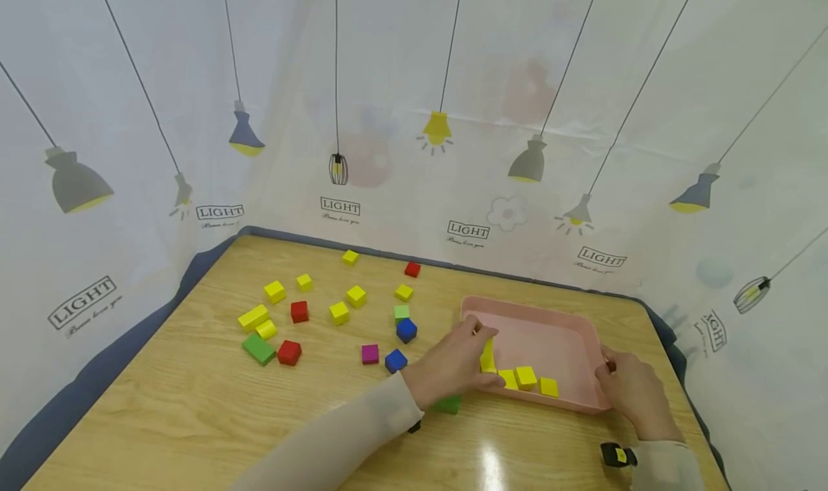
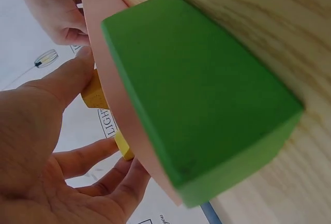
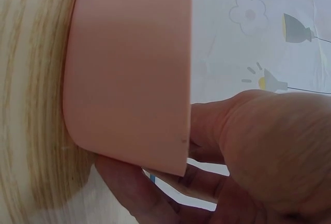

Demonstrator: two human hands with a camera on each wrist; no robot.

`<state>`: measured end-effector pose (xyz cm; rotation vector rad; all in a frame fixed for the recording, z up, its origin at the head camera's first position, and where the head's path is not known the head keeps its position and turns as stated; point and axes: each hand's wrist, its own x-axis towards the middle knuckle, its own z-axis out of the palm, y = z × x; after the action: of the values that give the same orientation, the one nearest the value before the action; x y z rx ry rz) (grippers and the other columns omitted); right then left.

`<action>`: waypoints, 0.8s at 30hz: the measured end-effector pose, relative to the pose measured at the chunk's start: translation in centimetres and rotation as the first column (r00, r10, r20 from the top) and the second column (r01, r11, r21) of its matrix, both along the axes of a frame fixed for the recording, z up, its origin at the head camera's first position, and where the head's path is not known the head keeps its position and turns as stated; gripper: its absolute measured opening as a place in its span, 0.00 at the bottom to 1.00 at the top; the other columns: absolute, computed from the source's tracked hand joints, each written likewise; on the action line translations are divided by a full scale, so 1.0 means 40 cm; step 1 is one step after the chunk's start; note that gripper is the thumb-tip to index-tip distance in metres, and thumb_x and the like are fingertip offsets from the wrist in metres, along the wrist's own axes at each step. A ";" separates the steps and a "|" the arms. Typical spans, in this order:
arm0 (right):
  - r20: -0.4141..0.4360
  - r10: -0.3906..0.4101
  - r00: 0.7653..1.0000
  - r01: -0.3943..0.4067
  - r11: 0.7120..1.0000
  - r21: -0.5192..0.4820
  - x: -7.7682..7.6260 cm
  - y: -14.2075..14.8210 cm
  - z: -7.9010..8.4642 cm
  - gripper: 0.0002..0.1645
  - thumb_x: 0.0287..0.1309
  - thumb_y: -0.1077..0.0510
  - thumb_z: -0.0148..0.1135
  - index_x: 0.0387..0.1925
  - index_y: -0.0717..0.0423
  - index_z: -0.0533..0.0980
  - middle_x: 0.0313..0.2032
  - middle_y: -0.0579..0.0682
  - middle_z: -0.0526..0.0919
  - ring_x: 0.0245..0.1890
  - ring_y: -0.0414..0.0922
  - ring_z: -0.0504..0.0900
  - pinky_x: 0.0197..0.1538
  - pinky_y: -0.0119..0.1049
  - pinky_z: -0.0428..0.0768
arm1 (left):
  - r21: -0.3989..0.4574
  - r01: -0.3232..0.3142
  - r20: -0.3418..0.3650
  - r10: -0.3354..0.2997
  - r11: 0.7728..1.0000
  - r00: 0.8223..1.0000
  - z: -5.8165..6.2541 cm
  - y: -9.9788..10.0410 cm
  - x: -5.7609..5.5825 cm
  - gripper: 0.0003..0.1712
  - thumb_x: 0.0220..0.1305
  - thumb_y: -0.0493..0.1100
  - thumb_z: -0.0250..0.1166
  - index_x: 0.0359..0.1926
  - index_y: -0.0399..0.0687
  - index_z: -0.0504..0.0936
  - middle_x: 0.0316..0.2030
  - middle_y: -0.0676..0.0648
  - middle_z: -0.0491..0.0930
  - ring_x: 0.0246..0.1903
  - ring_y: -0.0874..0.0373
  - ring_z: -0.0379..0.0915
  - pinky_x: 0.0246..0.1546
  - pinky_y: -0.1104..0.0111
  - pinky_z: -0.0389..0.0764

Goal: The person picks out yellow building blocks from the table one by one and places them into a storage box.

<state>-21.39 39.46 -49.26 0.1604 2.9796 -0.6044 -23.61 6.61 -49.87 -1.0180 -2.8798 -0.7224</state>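
Note:
My left hand (image 1: 449,361) reaches over the left end of a pink tray (image 1: 537,333), holding a yellow block (image 1: 488,356) between thumb and fingers just inside the near left corner. The fingers hide part of that block. Along the tray's near wall sit several yellow cubes (image 1: 526,377). At the tray's right end, my right hand (image 1: 637,390) grips the wall near the front corner; in the right wrist view its fingers (image 3: 124,182) curl round the tray corner (image 3: 155,146). A green block (image 2: 201,94) lies on the table against the tray's outer near side, below my left hand.
Left of the tray, several yellow cubes (image 1: 339,313) are scattered over the wooden table (image 1: 194,405), with red cubes (image 1: 289,352), blue blocks (image 1: 396,361), a magenta cube (image 1: 370,354) and green blocks (image 1: 259,349) among them. A printed curtain (image 1: 401,81) surrounds the table's back and sides.

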 end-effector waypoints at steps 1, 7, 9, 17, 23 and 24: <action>-0.003 0.002 1.000 -0.002 1.000 0.001 0.000 0.001 0.000 0.32 0.67 0.60 0.49 0.69 0.69 0.62 0.29 0.53 0.77 0.18 0.46 0.69 0.20 0.38 0.68 | -0.001 -0.001 -0.004 0.001 1.000 1.000 0.000 0.001 -0.001 0.51 0.55 0.70 0.69 0.73 0.51 0.66 0.56 0.49 0.67 0.42 0.64 0.66 0.42 0.80 0.75; -0.001 0.007 1.000 -0.007 1.000 -0.004 0.000 0.004 -0.004 0.32 0.67 0.60 0.49 0.70 0.69 0.62 0.27 0.52 0.76 0.18 0.46 0.69 0.20 0.38 0.67 | -0.034 -0.018 -0.009 0.018 0.999 1.000 0.001 0.010 -0.011 0.49 0.56 0.67 0.72 0.72 0.51 0.66 0.56 0.49 0.67 0.43 0.63 0.65 0.43 0.80 0.75; 0.000 0.010 1.000 -0.010 1.000 -0.008 0.000 0.006 -0.006 0.32 0.67 0.60 0.48 0.70 0.69 0.62 0.26 0.51 0.75 0.18 0.46 0.69 0.20 0.38 0.67 | -0.055 -0.023 0.003 0.024 0.998 1.000 0.004 0.015 -0.012 0.49 0.55 0.65 0.73 0.72 0.52 0.67 0.56 0.50 0.67 0.43 0.63 0.66 0.45 0.79 0.76; 0.006 0.008 1.000 -0.008 1.000 -0.013 0.001 0.006 -0.008 0.33 0.67 0.60 0.48 0.70 0.68 0.61 0.24 0.52 0.73 0.17 0.46 0.68 0.20 0.38 0.67 | -0.100 0.001 0.009 0.000 0.995 1.000 0.013 0.029 -0.010 0.48 0.55 0.64 0.73 0.72 0.53 0.67 0.59 0.49 0.69 0.47 0.61 0.68 0.47 0.77 0.77; 0.008 -0.001 1.000 0.001 1.000 -0.007 -0.002 0.005 -0.007 0.33 0.67 0.60 0.49 0.70 0.68 0.61 0.26 0.52 0.75 0.18 0.46 0.69 0.20 0.38 0.67 | -0.077 0.022 -0.037 -0.025 0.997 0.999 0.012 0.021 -0.012 0.46 0.57 0.64 0.72 0.71 0.52 0.69 0.59 0.48 0.69 0.47 0.61 0.70 0.47 0.78 0.76; 0.008 -0.002 1.000 0.002 1.000 -0.008 -0.002 0.005 -0.007 0.32 0.67 0.60 0.49 0.70 0.68 0.61 0.26 0.52 0.75 0.18 0.47 0.69 0.20 0.38 0.67 | -0.067 0.023 -0.036 -0.026 0.998 0.999 0.011 0.018 -0.013 0.45 0.58 0.64 0.72 0.71 0.53 0.69 0.59 0.48 0.69 0.46 0.61 0.69 0.46 0.78 0.77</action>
<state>-21.47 39.66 -49.54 0.1642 2.9689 -0.6143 -24.12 7.31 -49.42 -1.0636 -2.8826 -0.6066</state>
